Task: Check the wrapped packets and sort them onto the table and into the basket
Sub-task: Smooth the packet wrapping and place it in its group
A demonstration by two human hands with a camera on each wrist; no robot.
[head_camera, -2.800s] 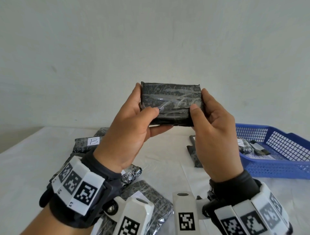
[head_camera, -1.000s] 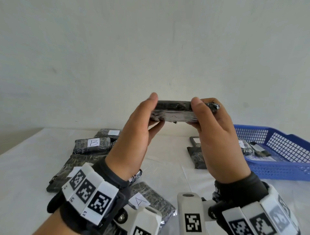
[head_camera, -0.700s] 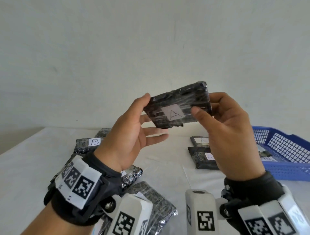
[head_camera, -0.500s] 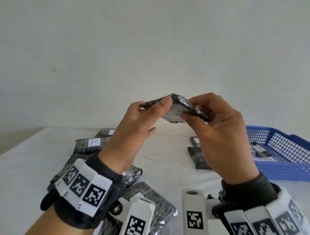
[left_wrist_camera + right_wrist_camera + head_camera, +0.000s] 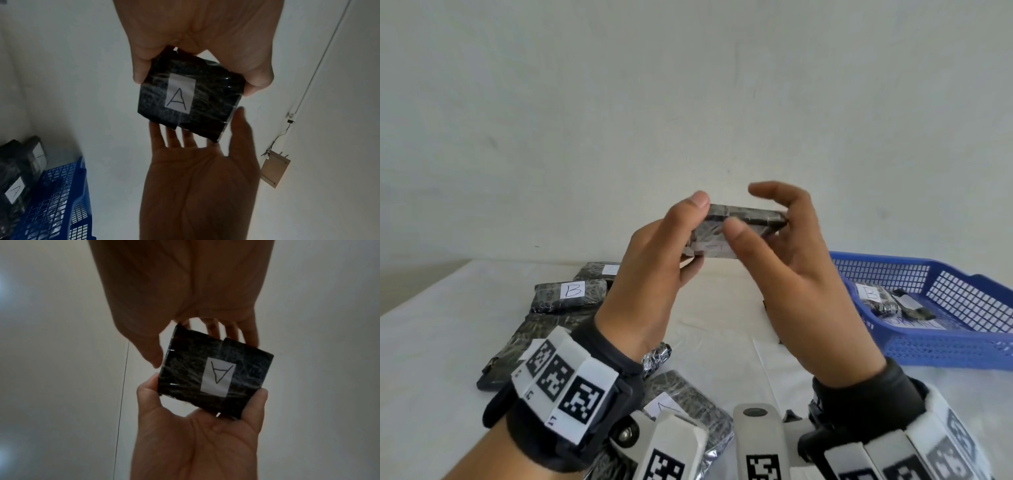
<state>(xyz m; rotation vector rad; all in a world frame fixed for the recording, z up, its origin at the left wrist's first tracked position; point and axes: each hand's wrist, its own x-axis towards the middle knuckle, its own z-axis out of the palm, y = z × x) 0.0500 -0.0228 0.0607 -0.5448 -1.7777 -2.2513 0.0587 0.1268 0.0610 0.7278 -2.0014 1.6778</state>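
Observation:
A black packet [image 5: 750, 217] wrapped in clear film hangs flat at chest height, above the table. Its white label marked A [image 5: 180, 95] faces down toward the wrist cameras. My left hand [image 5: 693, 233] pinches the packet's left end, thumb on top and fingers beneath. My right hand [image 5: 756, 210] is at the right end with loose, straight fingers behind the packet [image 5: 185, 374]. Its thumb is by the edge and its index finger is lifted. The blue mesh basket [image 5: 945, 346] stands on the table at the right, with a packet marked B [image 5: 873, 298] inside.
Several black packets lie on the white table [image 5: 438, 342] at left, one marked B [image 5: 570, 294] and a silver-edged one marked A [image 5: 681, 401] near my wrists. In the left wrist view, more packets marked A [image 5: 14, 191] sit beside the basket [image 5: 61, 194]. A plain wall stands behind.
The packet was turned label-up, showing the A, then tipped back to lie flat. My right hand has loosened its grip and lifted its index finger; the left still holds the packet.

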